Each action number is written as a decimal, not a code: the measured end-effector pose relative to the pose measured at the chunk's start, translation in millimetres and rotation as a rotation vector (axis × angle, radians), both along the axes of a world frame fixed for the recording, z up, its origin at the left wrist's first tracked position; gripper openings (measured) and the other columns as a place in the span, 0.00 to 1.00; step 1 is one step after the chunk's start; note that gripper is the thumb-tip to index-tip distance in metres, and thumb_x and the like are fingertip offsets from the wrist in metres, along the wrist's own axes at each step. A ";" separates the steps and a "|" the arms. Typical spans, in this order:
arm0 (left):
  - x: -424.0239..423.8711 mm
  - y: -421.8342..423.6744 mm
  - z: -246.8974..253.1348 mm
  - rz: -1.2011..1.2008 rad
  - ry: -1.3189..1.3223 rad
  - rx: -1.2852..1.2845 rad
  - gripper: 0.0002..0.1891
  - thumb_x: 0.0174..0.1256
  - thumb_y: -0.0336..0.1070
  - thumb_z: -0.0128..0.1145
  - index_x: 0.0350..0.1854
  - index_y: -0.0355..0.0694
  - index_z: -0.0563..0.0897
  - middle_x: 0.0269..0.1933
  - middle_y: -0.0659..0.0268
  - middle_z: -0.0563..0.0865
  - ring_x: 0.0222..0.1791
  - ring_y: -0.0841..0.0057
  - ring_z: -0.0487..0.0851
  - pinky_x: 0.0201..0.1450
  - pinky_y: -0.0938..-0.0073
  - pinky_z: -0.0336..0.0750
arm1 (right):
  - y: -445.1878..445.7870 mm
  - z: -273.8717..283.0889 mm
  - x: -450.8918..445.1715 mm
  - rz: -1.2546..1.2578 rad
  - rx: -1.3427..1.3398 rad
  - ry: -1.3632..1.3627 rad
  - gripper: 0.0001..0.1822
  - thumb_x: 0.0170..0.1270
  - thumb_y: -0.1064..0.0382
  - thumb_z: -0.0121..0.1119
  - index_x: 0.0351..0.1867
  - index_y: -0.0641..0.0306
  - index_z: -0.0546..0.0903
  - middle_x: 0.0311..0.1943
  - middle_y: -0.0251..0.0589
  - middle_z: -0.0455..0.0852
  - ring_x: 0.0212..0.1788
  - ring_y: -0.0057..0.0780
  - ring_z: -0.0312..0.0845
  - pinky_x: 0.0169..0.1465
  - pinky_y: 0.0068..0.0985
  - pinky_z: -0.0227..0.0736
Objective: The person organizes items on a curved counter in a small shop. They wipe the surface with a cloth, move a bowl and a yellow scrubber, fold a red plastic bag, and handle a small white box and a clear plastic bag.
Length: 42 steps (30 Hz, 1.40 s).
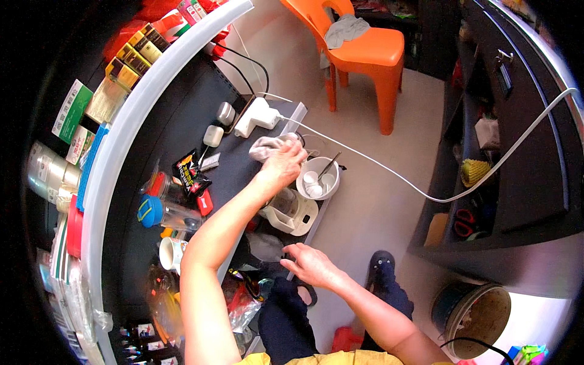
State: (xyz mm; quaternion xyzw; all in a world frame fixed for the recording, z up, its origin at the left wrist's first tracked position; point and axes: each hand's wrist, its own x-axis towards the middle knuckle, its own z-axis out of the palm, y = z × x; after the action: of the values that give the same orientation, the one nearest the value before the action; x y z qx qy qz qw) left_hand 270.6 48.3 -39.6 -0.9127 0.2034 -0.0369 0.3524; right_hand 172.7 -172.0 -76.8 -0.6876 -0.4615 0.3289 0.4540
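My left hand (285, 162) rests over a grey-and-white cloth (264, 147) on the dark shelf surface, with its fingers closed on the cloth. Right beside it, at the shelf's edge, stands a white bowl (335, 185) with a dark-handled utensil (329, 165) and several small white round pieces inside. Nearer to me is a cream-coloured plastic holder or small appliance (303, 216), partly hidden by my left arm. My right hand (312, 265) is empty, fingers apart, close to a clear plastic item (264, 247) below the shelf edge.
A white power adapter (260, 116) trails a white cable (365, 156) across to the right. Bottles, including a blue-capped one (173, 214), and a paper cup (171, 253) crowd the left. An orange chair (369, 45) stands ahead; a bucket (479, 319) is lower right.
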 end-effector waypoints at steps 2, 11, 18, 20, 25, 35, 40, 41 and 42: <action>16.8 -3.4 -6.8 -0.018 0.105 0.103 0.12 0.49 0.37 0.54 0.33 0.38 0.85 0.52 0.63 0.75 0.59 0.63 0.68 0.62 0.61 0.60 | 0.1 -0.6 2.5 -0.016 -0.009 -0.024 0.20 0.64 0.53 0.52 0.49 0.68 0.73 0.44 0.54 0.77 0.49 0.49 0.74 0.52 0.40 0.70; 101.9 19.8 -16.7 -0.124 -0.302 -0.058 0.15 0.53 0.35 0.52 0.42 0.37 0.82 0.55 0.61 0.74 0.62 0.64 0.68 0.63 0.61 0.62 | -1.6 -4.4 1.4 -0.033 0.022 -0.044 0.19 0.64 0.54 0.52 0.48 0.69 0.73 0.41 0.55 0.77 0.47 0.51 0.75 0.51 0.40 0.71; 81.5 7.8 -13.7 -0.051 -0.239 -0.094 0.09 0.50 0.36 0.53 0.31 0.41 0.83 0.48 0.63 0.75 0.56 0.64 0.71 0.61 0.62 0.64 | -4.9 -0.4 6.0 -0.050 0.009 -0.062 0.19 0.65 0.54 0.52 0.48 0.68 0.73 0.41 0.54 0.77 0.46 0.49 0.75 0.50 0.40 0.71; 61.2 5.8 -11.5 -0.096 -0.229 -0.137 0.08 0.50 0.36 0.53 0.29 0.42 0.82 0.48 0.63 0.76 0.56 0.64 0.71 0.61 0.63 0.64 | -6.8 -1.3 6.6 -0.052 0.017 -0.099 0.19 0.64 0.54 0.52 0.48 0.68 0.73 0.42 0.53 0.77 0.47 0.50 0.74 0.51 0.40 0.71; 3.1 0.9 -7.6 -0.077 -0.264 -0.249 0.08 0.49 0.37 0.53 0.29 0.43 0.82 0.49 0.63 0.77 0.57 0.64 0.71 0.61 0.64 0.65 | -7.0 -5.8 7.4 -0.051 0.004 -0.081 0.19 0.64 0.54 0.52 0.48 0.67 0.73 0.43 0.53 0.78 0.48 0.50 0.74 0.51 0.40 0.71; -145.2 -20.0 -6.6 0.120 -0.172 -0.357 0.10 0.49 0.38 0.52 0.31 0.42 0.82 0.51 0.61 0.76 0.56 0.64 0.72 0.61 0.64 0.66 | -5.7 -11.6 4.2 -0.098 0.029 -0.022 0.17 0.60 0.58 0.58 0.45 0.70 0.77 0.40 0.56 0.82 0.42 0.47 0.80 0.45 0.36 0.74; -218.9 -39.9 -5.7 0.221 -0.247 -0.383 0.08 0.47 0.38 0.52 0.28 0.44 0.80 0.46 0.64 0.77 0.54 0.68 0.73 0.60 0.68 0.67 | -3.8 -24.7 -4.0 -0.052 0.039 -0.047 0.17 0.62 0.58 0.57 0.45 0.69 0.77 0.36 0.55 0.83 0.37 0.45 0.80 0.43 0.33 0.74; -234.1 -44.0 -4.7 0.258 -0.235 -0.417 0.07 0.49 0.37 0.53 0.29 0.43 0.81 0.46 0.65 0.78 0.54 0.68 0.74 0.60 0.69 0.67 | -2.2 -27.2 -6.2 -0.043 0.017 -0.030 0.16 0.62 0.59 0.58 0.46 0.69 0.77 0.35 0.53 0.83 0.36 0.43 0.80 0.42 0.33 0.74; -248.4 -49.4 -5.2 0.291 -0.265 -0.443 0.07 0.50 0.36 0.53 0.30 0.43 0.81 0.46 0.65 0.78 0.55 0.68 0.74 0.60 0.68 0.67 | -1.5 -26.7 -8.8 -0.027 0.007 -0.030 0.16 0.62 0.59 0.58 0.46 0.69 0.77 0.35 0.53 0.83 0.36 0.43 0.80 0.42 0.32 0.74</action>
State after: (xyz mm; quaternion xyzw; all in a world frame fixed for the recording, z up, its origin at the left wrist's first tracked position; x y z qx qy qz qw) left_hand 22.2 -1.0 -44.8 -0.9742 0.0098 -0.1485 0.1696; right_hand 163.9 -173.5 -103.6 -0.6971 -0.4602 0.3109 0.4535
